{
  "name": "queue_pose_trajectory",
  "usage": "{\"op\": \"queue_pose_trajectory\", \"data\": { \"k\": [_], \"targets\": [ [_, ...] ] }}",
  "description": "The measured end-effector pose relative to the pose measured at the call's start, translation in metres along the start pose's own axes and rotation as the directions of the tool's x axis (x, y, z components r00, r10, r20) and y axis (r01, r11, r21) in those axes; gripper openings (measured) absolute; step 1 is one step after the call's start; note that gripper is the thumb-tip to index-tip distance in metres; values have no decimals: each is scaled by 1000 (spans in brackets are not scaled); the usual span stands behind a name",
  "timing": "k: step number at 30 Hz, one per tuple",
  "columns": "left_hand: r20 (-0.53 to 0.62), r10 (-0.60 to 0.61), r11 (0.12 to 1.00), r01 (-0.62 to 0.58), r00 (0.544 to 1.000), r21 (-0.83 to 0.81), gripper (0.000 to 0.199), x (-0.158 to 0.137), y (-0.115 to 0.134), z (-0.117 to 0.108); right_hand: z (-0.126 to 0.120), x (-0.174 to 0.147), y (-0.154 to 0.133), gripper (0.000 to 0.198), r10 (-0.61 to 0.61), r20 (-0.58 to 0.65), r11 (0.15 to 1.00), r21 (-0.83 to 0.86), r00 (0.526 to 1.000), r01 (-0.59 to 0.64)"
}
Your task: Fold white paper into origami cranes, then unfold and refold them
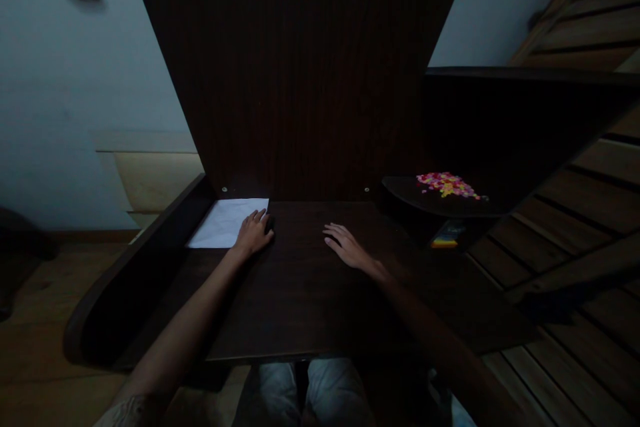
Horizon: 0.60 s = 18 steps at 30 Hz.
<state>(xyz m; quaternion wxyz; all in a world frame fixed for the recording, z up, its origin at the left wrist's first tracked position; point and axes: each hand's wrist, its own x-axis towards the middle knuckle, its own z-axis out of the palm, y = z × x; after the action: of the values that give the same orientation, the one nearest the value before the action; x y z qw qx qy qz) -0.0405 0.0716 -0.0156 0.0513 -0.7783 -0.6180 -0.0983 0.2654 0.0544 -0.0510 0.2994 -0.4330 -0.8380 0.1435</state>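
Sat at a dark wooden desk [300, 293] in dim light, both bare forearms stretched forward over its top. Left hand [254, 233] laid palm down at the right edge of a white sheet of paper [225, 221], fingers [260, 216] slightly apart and touching the sheet's near right corner, gripping nothing; a small dark thing just beside the hand on its right (too dark to tell what it was). Paper lay flat at the far left of the desk, close against the tall dark back panel [300, 80] and just beside the raised, curved side rail [135, 273] on the left. Right hand [347, 247] hovered or rested low over the bare middle of the desk, fingers [335, 232] spread and pointing toward the left, empty, well apart from the paper; could not tell whether the palm touched the wood. Nothing lay between the two hands. To the right, on a small rounded shelf [400, 190] set a little above the desk top, a scattered heap of small pink and yellow bits [447, 185], well apart from both hands. Under that shelf, a small flat thing with a coloured stripe [447, 238], barely readable in the gloom. Pale wall [60, 113] behind on the left, slatted wood [590, 213] along the right, light trousers [320, 390] visible below the desk's near edge.
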Motion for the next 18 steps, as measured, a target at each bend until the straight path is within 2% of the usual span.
{"op": "queue_pose_trajectory", "data": {
  "k": [6, 11, 14, 18],
  "targets": [
    [-62, 1, 1000, 0, 998, 21, 50, 4, -8, -1, -6, 4, -9, 46, -16, 58, 1000, -21, 998, 18],
    [-101, 112, 969, -131, 989, -211, 45, -3, 14, 0, -11, 6, -17, 49, 7, 96, 998, -57, 995, -2],
    [-39, 301, 911, -300, 953, -282, 51, -13, 32, 6, -7, 3, -20, 50, 11, 115, 995, -95, 993, 0],
    [82, 385, 889, -346, 919, -301, 63, -26, 40, 17, 0, -2, -19, 52, 9, 178, 993, -121, 984, 13]
  ]
}}
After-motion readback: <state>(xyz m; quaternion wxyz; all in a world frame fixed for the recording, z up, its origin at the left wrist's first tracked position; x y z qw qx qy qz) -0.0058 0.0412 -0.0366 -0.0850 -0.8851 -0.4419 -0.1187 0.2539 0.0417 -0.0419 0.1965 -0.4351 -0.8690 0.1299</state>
